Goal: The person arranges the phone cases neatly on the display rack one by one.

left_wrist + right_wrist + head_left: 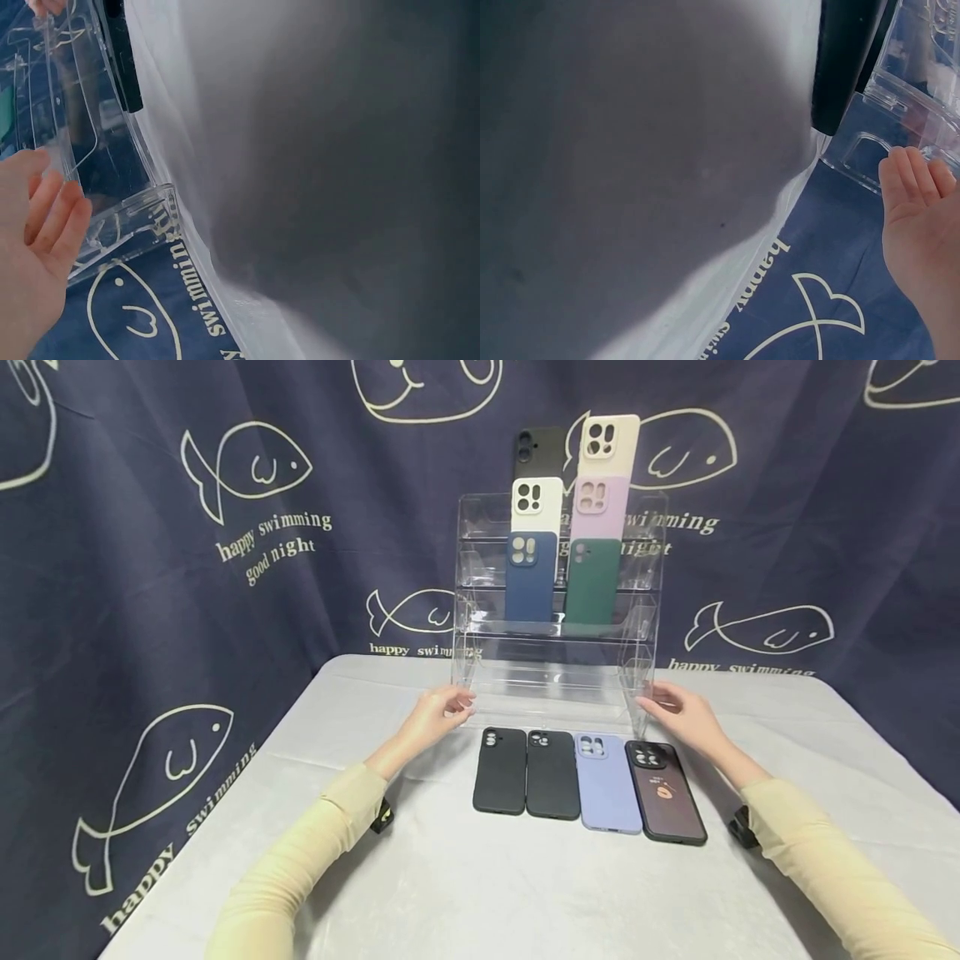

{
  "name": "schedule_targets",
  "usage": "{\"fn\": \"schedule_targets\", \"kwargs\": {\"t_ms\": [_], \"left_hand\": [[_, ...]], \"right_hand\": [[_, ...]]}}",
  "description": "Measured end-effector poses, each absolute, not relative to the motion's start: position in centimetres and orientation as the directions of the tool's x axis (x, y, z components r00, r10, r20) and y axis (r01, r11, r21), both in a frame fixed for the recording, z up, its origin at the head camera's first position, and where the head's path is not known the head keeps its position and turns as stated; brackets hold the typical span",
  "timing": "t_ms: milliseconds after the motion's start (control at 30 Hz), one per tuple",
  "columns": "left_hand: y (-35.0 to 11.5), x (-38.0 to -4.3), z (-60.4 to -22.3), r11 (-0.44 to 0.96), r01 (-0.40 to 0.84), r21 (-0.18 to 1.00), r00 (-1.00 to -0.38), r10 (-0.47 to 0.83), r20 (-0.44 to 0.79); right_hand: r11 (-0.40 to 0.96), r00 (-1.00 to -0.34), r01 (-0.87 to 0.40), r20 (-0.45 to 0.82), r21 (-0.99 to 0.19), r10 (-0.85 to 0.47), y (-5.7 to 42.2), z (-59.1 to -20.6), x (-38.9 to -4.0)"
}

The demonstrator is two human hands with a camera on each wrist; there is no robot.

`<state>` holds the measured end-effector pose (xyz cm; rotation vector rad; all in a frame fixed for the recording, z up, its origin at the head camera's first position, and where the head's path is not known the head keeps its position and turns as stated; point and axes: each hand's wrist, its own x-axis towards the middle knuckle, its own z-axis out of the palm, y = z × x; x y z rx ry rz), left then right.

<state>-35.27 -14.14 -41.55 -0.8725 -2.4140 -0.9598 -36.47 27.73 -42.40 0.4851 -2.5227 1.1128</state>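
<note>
A clear tiered display stand (555, 697) rises at the back of the table, its side panels transparent. My left hand (438, 710) is at its lower left side, fingers extended; the left wrist view shows the fingers (66, 214) over the clear plastic. On the opposite side my right hand (686, 714) touches the lower right panel, with nearly straight fingers (907, 176). Upper tiers hold a black phone case (543, 460), white case (543, 518), blue case (528, 585), cream case (622, 452), lilac case (611, 518) and green case (592, 585).
Before the stand lie two black phone cases (500, 781) side by side, a periwinkle case (609, 789) and a dark printed case (671, 802). A pale cloth covers the table (517, 893). Behind hangs a navy curtain (405, 527) with fish drawings.
</note>
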Motion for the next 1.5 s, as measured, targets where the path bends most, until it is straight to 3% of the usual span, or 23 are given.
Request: {"fn": "schedule_targets", "kwargs": {"t_ms": [600,867,1500], "left_hand": [[-13.0,-34.7,-42.3,0.569,0.657,0.494,-0.749,0.57,0.338],[-12.9,-34.8,-42.8,0.553,0.579,0.599,-0.772,0.608,0.184],[-12.9,-34.7,-42.9,0.55,0.573,0.607,-0.774,0.608,0.18]], "right_hand": [[0.646,-0.893,-0.419,0.419,-0.638,-0.164,27.6,-42.1,-36.3],[0.639,-0.895,-0.417,0.414,-0.646,-0.165,27.6,-42.1,-36.3],[0.644,-0.898,-0.41,0.409,-0.646,-0.162,27.7,-42.1,-36.2]]}}
